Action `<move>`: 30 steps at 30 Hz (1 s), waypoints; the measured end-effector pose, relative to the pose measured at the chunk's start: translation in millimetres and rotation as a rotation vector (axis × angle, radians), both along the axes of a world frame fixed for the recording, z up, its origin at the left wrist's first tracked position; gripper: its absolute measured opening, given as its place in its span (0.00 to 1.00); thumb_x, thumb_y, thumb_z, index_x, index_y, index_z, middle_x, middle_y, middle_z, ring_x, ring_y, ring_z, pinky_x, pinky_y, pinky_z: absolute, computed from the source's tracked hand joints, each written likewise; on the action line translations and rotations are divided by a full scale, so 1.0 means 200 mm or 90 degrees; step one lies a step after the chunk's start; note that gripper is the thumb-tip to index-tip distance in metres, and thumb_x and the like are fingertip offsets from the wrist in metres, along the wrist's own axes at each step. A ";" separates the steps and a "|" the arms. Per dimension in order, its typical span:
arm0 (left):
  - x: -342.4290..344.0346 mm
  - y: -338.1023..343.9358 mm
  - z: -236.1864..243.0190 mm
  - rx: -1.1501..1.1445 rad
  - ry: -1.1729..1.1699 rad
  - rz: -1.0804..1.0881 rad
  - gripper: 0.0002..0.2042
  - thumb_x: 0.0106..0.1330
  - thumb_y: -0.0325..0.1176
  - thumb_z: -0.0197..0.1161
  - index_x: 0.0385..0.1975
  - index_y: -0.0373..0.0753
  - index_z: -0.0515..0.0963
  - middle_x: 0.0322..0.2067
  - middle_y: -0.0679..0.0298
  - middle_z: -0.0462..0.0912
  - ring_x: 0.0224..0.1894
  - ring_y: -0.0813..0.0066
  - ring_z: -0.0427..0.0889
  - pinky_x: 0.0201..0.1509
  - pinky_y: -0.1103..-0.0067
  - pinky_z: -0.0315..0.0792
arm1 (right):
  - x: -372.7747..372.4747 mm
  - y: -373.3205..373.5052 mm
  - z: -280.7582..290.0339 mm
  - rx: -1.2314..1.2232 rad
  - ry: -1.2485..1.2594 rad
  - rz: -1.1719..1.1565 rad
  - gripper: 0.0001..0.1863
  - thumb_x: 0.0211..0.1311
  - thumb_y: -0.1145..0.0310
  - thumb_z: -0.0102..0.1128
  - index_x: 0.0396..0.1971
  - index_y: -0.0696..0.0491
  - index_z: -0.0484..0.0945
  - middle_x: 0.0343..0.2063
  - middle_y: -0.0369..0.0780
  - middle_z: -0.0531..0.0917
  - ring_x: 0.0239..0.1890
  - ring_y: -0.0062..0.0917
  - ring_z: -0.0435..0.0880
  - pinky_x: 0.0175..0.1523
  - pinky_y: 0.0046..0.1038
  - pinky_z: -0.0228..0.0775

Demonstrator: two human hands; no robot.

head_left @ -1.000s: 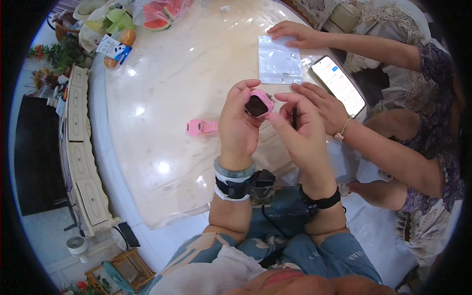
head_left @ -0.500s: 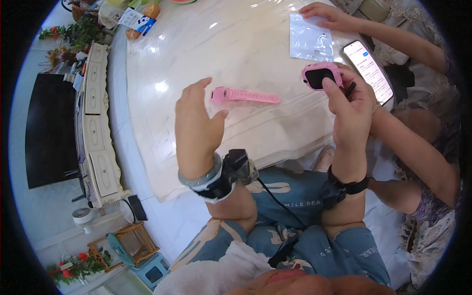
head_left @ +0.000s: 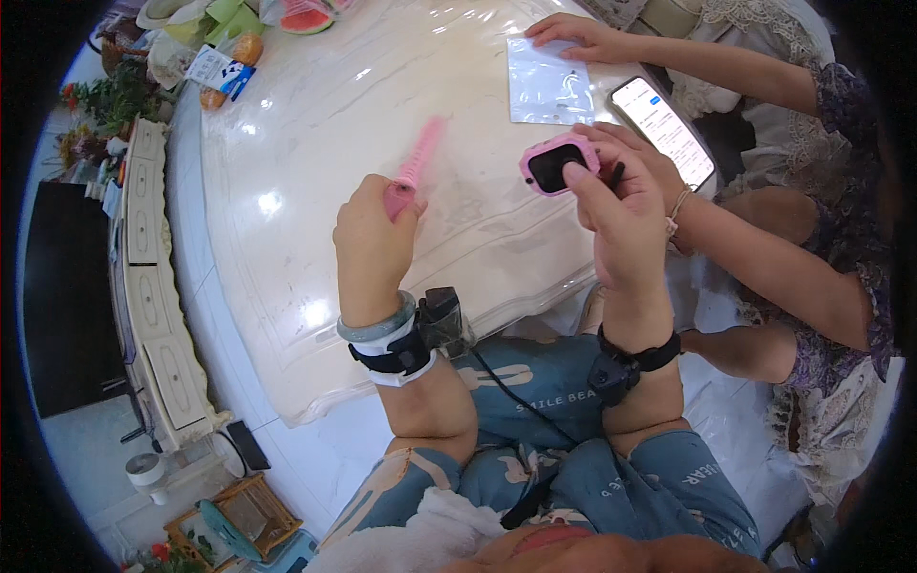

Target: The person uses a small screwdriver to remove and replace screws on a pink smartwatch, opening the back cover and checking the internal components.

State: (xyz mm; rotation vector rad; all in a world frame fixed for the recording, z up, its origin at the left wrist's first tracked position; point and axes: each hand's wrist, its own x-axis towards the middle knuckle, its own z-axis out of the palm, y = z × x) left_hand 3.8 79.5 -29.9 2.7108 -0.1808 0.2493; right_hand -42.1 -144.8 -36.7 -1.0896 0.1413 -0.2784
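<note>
My left hand (head_left: 373,239) is closed on a pink watch with a long strap (head_left: 422,148), which points up and away and is blurred. My right hand (head_left: 626,224) grips a second pink watch with a square black screen (head_left: 549,170), its thumb resting on the screen. A narrow black piece (head_left: 616,174) sticks out by its curled fingers. Just beyond, another person's hand (head_left: 592,43) rests on a pale plastic pouch (head_left: 544,95); their other hand is partly hidden behind my right one.
A phone (head_left: 650,119) with a lit screen lies by the other person's arms. Watermelon pieces (head_left: 306,17), orange fruit (head_left: 246,50) and a blue-white packet (head_left: 215,72) are at the far left of the pale table (head_left: 287,239). A white cabinet (head_left: 162,334) stands to the left.
Half a second ago my left hand was open beside the lying pink strap watch; now its fingers are closed on it and the strap has swung upward. The view has shifted slightly.
</note>
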 end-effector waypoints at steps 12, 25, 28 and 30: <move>0.00 -0.30 0.09 -0.673 0.094 -0.108 0.10 0.70 0.35 0.56 0.32 0.33 0.76 0.21 0.68 0.76 0.24 0.84 0.70 0.28 0.85 0.66 | -0.02 0.03 0.06 0.057 0.050 0.035 0.11 0.57 0.73 0.65 0.40 0.58 0.78 0.26 0.29 0.75 0.22 0.07 0.65 0.23 0.12 0.51; -0.03 -0.30 0.12 -0.906 0.463 -0.172 0.18 0.75 0.38 0.45 0.58 0.35 0.67 0.37 0.64 0.77 0.34 0.78 0.76 0.36 0.81 0.71 | 0.00 0.03 0.03 0.042 -0.010 0.035 0.12 0.57 0.77 0.65 0.41 0.60 0.77 0.34 0.33 0.79 0.34 0.11 0.74 0.40 0.13 0.65; -0.02 -0.26 0.08 -0.943 0.564 -0.222 0.21 0.75 0.41 0.44 0.61 0.35 0.65 0.39 0.63 0.78 0.35 0.78 0.76 0.39 0.82 0.71 | -0.01 0.03 0.05 -0.041 -0.032 0.012 0.12 0.56 0.77 0.65 0.41 0.60 0.77 0.32 0.32 0.79 0.32 0.10 0.73 0.37 0.12 0.64; -0.03 -0.26 0.08 -0.947 0.557 -0.253 0.21 0.76 0.42 0.43 0.60 0.34 0.66 0.40 0.63 0.78 0.35 0.79 0.76 0.39 0.82 0.71 | -0.01 0.03 0.05 -0.119 -0.062 0.018 0.12 0.56 0.77 0.65 0.40 0.60 0.78 0.31 0.31 0.79 0.29 0.09 0.71 0.33 0.11 0.61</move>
